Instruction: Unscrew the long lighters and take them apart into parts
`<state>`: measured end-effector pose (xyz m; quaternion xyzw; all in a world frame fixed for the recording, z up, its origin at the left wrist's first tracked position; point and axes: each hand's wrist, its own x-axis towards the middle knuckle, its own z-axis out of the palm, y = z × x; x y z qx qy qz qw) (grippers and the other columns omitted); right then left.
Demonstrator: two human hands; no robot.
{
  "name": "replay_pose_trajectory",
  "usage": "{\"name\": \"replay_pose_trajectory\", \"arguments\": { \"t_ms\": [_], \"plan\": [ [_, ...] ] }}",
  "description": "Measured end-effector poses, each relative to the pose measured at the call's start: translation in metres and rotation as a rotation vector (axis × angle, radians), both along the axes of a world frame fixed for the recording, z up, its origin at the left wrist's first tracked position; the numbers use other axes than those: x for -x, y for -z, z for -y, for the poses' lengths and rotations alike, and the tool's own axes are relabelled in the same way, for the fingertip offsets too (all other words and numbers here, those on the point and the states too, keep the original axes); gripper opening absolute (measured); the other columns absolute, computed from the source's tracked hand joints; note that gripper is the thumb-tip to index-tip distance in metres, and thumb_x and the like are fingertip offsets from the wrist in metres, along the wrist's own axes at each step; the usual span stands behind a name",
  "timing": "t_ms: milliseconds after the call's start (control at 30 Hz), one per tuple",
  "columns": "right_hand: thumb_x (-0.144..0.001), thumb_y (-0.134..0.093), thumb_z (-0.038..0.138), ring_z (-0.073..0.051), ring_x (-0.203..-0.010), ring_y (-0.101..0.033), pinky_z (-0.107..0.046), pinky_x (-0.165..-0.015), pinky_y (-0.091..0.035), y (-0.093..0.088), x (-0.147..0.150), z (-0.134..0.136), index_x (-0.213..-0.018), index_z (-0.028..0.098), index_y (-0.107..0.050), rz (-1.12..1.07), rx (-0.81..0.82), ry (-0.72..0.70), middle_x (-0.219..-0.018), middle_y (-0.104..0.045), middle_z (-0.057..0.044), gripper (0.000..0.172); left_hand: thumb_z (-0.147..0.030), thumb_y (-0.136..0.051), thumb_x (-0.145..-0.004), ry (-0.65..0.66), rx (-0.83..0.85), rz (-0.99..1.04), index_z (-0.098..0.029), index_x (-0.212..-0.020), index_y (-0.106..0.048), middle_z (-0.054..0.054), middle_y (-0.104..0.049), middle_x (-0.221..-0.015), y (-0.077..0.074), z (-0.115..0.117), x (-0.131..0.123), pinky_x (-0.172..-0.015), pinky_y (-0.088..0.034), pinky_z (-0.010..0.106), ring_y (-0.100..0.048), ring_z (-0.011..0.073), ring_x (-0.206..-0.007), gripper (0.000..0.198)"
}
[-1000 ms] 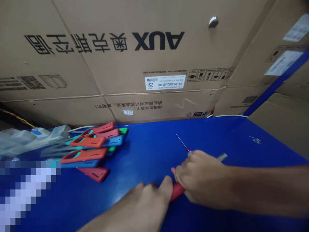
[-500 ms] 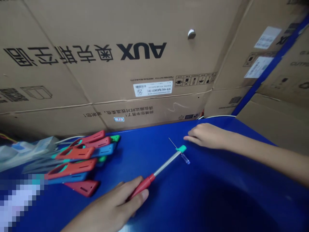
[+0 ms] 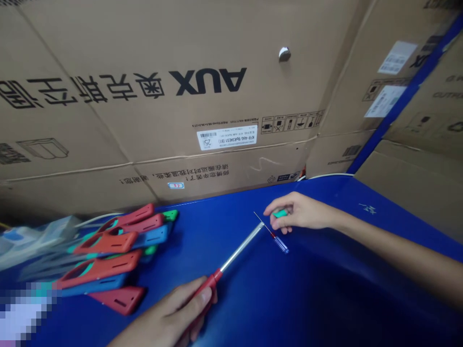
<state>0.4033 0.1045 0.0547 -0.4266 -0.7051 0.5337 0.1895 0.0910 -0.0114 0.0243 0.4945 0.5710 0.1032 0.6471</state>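
Observation:
My left hand (image 3: 193, 306) is wrapped round the red handle of a tool with a straight silver shaft (image 3: 238, 249). The shaft points up and to the right, its far end bare. Just beyond that end, my right hand (image 3: 298, 212) has its fingers closed on a small green cap (image 3: 279, 213), partly hidden by the fingers. A small screwdriver (image 3: 280, 245) with a clear bluish handle and a thin metal shaft lies on the blue table (image 3: 231, 308), under the shaft's end. What kind of tool my left hand holds is unclear.
Several red, orange, blue and green slotted handles (image 3: 115, 260) are heaped at the left, some in clear plastic. A large cardboard box (image 3: 224, 38) stands along the table's back, with another cardboard panel (image 3: 405, 164) at the right. A pale cable runs along the back.
The green cap has come off the end of the silver shaft and is now in my right hand. My left hand has drawn the tool slightly down and left.

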Motion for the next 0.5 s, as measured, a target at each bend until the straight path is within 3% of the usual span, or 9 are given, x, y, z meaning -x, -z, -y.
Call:
{"name": "replay_pose_trajectory", "arguments": {
  "t_ms": [100, 267, 400, 500],
  "plan": [
    [-0.069, -0.078, 0.037, -0.014, -0.059, -0.066, -0.029, -0.054, -0.055, 0.009, -0.006, -0.007, -0.095, 0.016, -0.056, -0.066, -0.017, 0.080, -0.080, -0.070, -0.004, 0.040, -0.078, -0.051, -0.077, -0.097, 0.068, 0.140, -0.019, -0.112, -0.053, -0.002, -0.056, -0.069, 0.010, -0.003, 0.006, -0.041, -0.030, 0.016, -0.039, 0.0062, -0.046, 0.068],
    [-0.067, -0.077, 0.053, -0.017, -0.062, -0.068, -0.033, -0.059, -0.057, 0.018, 0.000, -0.007, -0.083, 0.016, -0.056, -0.078, -0.109, 0.151, -0.077, -0.069, -0.005, 0.046, -0.074, -0.050, -0.081, -0.110, 0.125, 0.297, -0.019, -0.110, -0.056, -0.001, -0.058, -0.066, 0.013, -0.007, 0.010, -0.039, -0.034, 0.018, -0.043, 0.0068, -0.040, 0.063],
    [-0.078, -0.062, 0.063, -0.016, -0.053, -0.062, -0.031, -0.053, -0.051, 0.019, 0.003, -0.010, -0.085, 0.015, -0.062, 0.061, -0.254, 0.187, -0.059, -0.062, -0.001, 0.049, -0.074, -0.049, -0.081, -0.116, 0.170, 0.319, -0.019, -0.106, -0.059, -0.001, -0.058, -0.061, 0.013, -0.006, 0.012, -0.040, -0.038, 0.019, -0.047, 0.0091, -0.041, 0.062],
    [-0.082, -0.063, 0.057, -0.017, -0.063, -0.060, -0.031, -0.063, -0.047, 0.026, -0.002, -0.019, -0.074, 0.016, -0.064, 0.244, -0.423, 0.236, -0.065, -0.061, -0.003, 0.042, -0.071, -0.051, -0.081, -0.123, 0.190, 0.373, -0.017, -0.105, -0.062, 0.002, -0.061, -0.061, 0.014, -0.005, 0.011, -0.038, -0.036, 0.018, -0.048, 0.0092, -0.041, 0.060]
  ]
}}
